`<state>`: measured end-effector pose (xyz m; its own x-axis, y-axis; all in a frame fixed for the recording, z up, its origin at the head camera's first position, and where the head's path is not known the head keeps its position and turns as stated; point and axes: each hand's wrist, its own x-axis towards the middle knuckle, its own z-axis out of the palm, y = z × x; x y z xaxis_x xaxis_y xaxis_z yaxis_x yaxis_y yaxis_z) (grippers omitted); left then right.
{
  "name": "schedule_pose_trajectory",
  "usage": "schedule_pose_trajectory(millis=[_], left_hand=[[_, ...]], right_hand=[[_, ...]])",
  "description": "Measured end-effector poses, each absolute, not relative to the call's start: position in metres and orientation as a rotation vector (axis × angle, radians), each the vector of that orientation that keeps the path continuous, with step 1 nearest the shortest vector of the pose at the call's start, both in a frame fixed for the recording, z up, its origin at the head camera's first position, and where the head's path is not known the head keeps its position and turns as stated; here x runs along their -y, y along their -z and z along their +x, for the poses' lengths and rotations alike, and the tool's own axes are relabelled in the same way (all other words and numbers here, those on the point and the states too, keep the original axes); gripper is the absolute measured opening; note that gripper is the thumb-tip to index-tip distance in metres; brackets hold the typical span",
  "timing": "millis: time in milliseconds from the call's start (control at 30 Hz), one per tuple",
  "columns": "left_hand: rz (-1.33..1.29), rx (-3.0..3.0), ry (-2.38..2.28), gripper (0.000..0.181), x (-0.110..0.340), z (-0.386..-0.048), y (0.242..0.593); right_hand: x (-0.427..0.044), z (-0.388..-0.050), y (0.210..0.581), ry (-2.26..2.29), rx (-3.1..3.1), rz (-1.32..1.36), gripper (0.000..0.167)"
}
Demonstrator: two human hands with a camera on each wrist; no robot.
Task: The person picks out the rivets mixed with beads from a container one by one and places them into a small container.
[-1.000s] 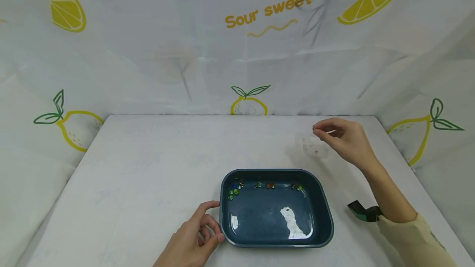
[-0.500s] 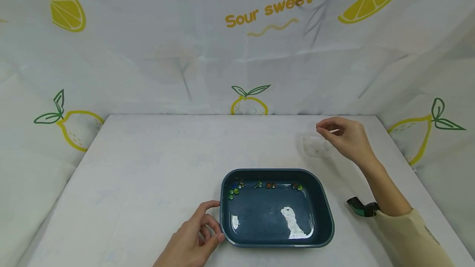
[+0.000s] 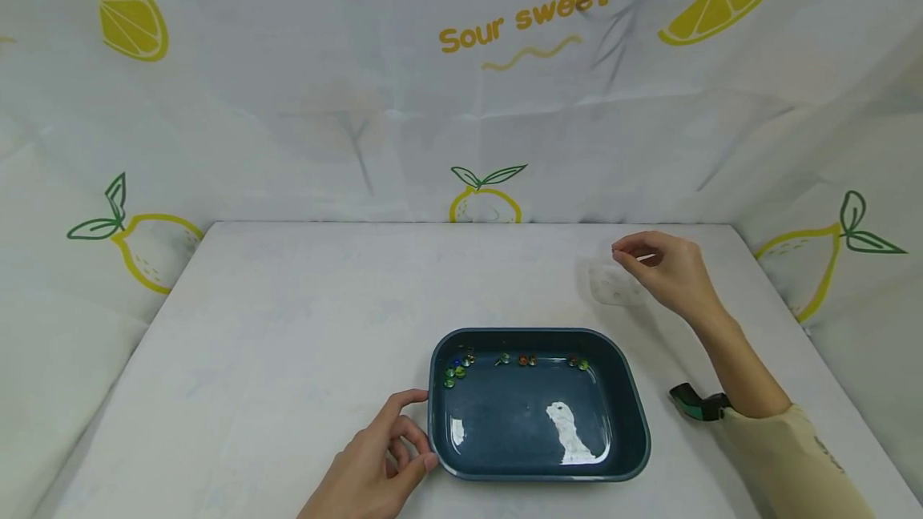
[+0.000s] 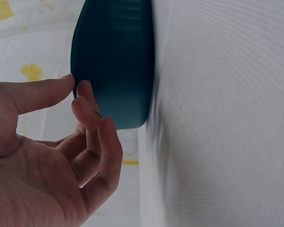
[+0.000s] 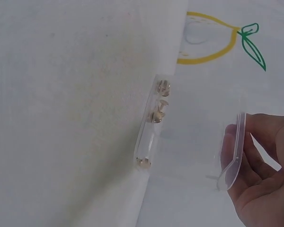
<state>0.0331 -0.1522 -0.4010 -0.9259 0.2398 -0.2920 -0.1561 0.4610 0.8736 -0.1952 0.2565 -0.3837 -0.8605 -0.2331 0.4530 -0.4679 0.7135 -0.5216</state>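
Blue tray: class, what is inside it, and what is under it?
Inside the blue tray, small shiny coloured pieces lie toward the far side, several clustered near the far left corner. Whatever is underneath cannot be seen; the tray covers it.

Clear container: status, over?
Right hand grips clear container by rim. Left hand touches blue tray. Small shiny pieces inside container. Nothing visible between container and tray.

The words "Sour sweet" (image 3: 523, 18) (in orange letters) stand on the white backdrop (image 3: 274, 142).
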Motion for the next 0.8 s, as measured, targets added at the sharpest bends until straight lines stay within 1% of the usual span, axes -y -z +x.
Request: schedule_pose_trajectory(millis=[800], left_hand=[[0.073, -2.343, -1.456, 0.069, 0.1521, 0.0334, 0.4016]], right_hand=[[-0.2556, -0.197, 0.3925, -0.831, 2.584, 0.573, 0.011]])
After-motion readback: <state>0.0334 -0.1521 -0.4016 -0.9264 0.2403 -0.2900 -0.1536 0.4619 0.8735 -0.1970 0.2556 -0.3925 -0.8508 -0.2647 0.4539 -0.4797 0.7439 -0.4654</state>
